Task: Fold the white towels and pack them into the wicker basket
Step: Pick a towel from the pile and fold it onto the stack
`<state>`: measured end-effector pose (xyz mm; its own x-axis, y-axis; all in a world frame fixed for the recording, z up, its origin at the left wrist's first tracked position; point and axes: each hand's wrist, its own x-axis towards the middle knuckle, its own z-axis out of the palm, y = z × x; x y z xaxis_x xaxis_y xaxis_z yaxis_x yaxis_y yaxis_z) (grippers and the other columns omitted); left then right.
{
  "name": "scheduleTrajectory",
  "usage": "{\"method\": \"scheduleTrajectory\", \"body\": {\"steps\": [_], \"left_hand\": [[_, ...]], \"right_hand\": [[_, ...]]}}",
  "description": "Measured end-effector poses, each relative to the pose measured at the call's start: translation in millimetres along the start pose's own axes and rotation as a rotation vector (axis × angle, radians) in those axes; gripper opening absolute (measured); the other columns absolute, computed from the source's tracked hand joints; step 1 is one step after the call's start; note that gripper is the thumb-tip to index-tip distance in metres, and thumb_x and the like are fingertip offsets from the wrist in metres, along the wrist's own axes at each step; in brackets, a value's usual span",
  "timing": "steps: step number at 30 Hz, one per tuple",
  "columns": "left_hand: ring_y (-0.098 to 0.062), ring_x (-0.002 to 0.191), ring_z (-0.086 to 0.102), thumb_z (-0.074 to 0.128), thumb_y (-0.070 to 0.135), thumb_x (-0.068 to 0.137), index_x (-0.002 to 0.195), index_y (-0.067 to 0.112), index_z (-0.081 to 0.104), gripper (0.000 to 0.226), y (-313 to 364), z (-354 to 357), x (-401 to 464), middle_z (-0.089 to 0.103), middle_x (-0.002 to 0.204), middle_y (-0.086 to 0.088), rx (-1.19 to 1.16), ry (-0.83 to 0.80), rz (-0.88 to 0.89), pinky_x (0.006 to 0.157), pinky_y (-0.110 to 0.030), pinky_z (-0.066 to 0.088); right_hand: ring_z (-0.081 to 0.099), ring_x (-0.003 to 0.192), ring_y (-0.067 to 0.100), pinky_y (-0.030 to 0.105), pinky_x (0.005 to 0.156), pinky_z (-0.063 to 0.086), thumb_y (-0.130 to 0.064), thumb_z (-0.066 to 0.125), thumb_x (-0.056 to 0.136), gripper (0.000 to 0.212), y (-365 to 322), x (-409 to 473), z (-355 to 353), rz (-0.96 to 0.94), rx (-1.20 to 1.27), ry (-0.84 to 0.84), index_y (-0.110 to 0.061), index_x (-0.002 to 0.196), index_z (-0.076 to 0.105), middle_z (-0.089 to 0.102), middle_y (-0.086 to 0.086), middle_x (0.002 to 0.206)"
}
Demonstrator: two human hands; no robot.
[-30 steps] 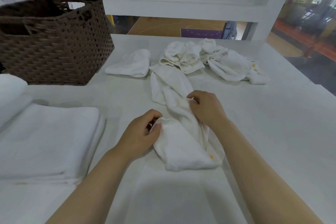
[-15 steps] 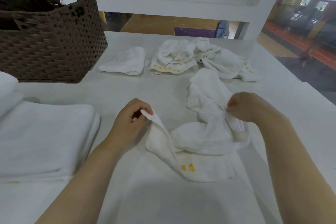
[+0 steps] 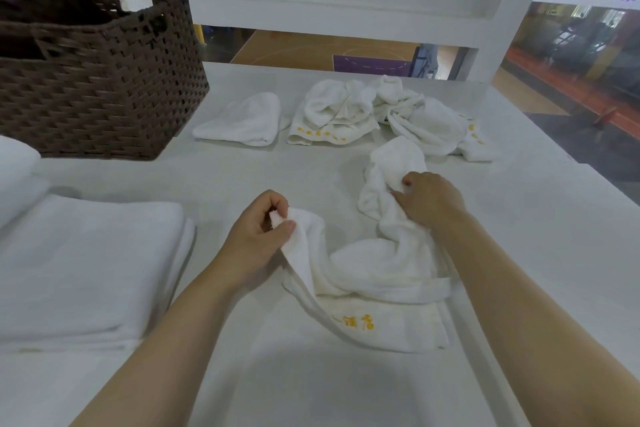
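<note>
White table [image 3: 519, 253] carries everything. Wicker basket [image 3: 97, 80] sits far left, open top, contents not visible; a folded stack [image 3: 86, 263] lies in front of it, likely awaiting packing. Three crumpled towels [image 3: 332, 114] wait at the far edge. Working towel [image 3: 381, 270] lies bunched at centre, yellow lettering up. Left hand [image 3: 256, 239] pinches one corner between thumb and fingers; right hand [image 3: 433, 201] grips the far bunched end, fingers curled, probably to spread it flat for folding.

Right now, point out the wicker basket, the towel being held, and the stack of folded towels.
wicker basket [image 3: 104, 107], head view, front woven wall.
held towel [image 3: 381, 263], head view, bunched middle.
folded towel stack [image 3: 86, 263], head view, top surface.
</note>
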<state>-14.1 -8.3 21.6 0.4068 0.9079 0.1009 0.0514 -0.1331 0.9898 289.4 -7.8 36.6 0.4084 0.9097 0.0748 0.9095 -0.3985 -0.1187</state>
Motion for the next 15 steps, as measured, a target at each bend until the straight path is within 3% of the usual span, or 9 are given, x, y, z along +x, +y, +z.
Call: {"method": "scheduleTrajectory", "body": {"steps": [3, 7, 9, 12, 15], "left_hand": [[-0.012, 0.073, 0.051, 0.057, 0.0, 0.081, 0.094, 0.018, 0.055, 0.022, 4, 1, 1, 0.054, 0.086, 0.005, -0.241, -0.002, -0.012, 0.062, -0.02, 0.043], [-0.01, 0.078, 0.06, 0.06, -0.002, 0.083, 0.103, 0.021, 0.062, 0.031, 8, -3, 4, 0.063, 0.093, 0.005, -0.425, 0.037, -0.025, 0.066, -0.019, 0.05], [-0.009, 0.072, 0.063, 0.052, -0.004, 0.092, 0.103, 0.016, 0.06, 0.024, 12, -2, 4, 0.068, 0.086, 0.003, -0.52, 0.046, -0.043, 0.063, -0.019, 0.052], [-0.009, 0.068, 0.065, 0.048, 0.001, 0.095, 0.1, 0.015, 0.063, 0.021, 16, -2, 3, 0.069, 0.078, 0.001, -0.586, 0.058, -0.074, 0.061, -0.02, 0.055], [-0.012, 0.072, 0.066, 0.05, 0.005, 0.098, 0.1, 0.017, 0.067, 0.022, 15, 0, 2, 0.07, 0.081, -0.001, -0.506, 0.068, -0.101, 0.065, -0.024, 0.056]], "right_hand": [[0.058, 0.089, 0.031, 0.032, 0.066, 0.036, -0.027, 0.045, 0.096, 0.019, -2, -3, -3, -0.028, -0.022, 0.118, -0.013, 0.089, 0.056, 0.062, 0.008, 0.095], [0.054, 0.092, 0.031, 0.034, 0.064, 0.04, -0.02, 0.05, 0.094, 0.02, -15, -14, -24, -0.114, 0.227, 0.424, -0.004, 0.091, 0.061, 0.057, 0.011, 0.1], [0.05, 0.078, 0.021, 0.033, 0.062, 0.037, -0.02, 0.051, 0.095, 0.018, -34, -29, -39, -0.193, 0.467, 0.494, -0.006, 0.084, 0.058, 0.055, 0.005, 0.083], [0.044, 0.061, 0.008, 0.021, 0.055, 0.031, -0.018, 0.049, 0.095, 0.024, -69, -59, -52, -0.218, 0.806, 0.36, -0.021, 0.071, 0.049, 0.047, -0.006, 0.064], [0.055, 0.075, 0.0, 0.009, 0.064, 0.038, -0.012, 0.049, 0.094, 0.017, -90, -80, -30, -0.209, 0.971, 0.119, -0.018, 0.085, 0.063, 0.062, -0.012, 0.078]]}}
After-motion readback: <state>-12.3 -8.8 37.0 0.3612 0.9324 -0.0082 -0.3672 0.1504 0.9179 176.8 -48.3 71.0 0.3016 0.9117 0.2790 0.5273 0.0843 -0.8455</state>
